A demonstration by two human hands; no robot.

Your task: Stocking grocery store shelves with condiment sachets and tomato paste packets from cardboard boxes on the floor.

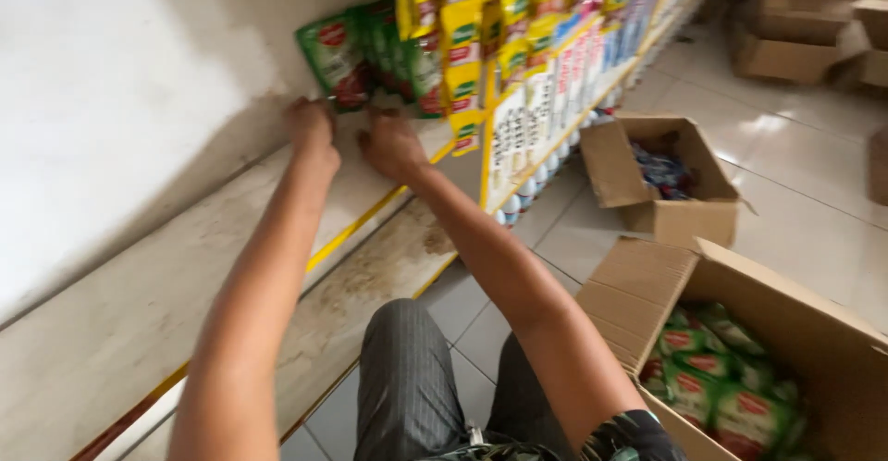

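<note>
Both my arms reach out to a low white shelf (139, 322) with a yellow edge strip. My left hand (310, 128) touches the bottom of a green pouch (333, 59) that stands at the end of a row of green pouches (402, 49) on the shelf. My right hand (390, 145) rests just to the right of it, fingers curled against the base of the same row. Whether either hand grips a pouch is blurred. Yellow and green sachets (467, 26) hang beyond the row.
An open cardboard box (814, 331) by my right arm holds several more green pouches (712, 378). A smaller open box (680, 216) stands on the tiled floor further off. More cartons (805, 26) are stacked at the far right. My knees (407, 368) are below.
</note>
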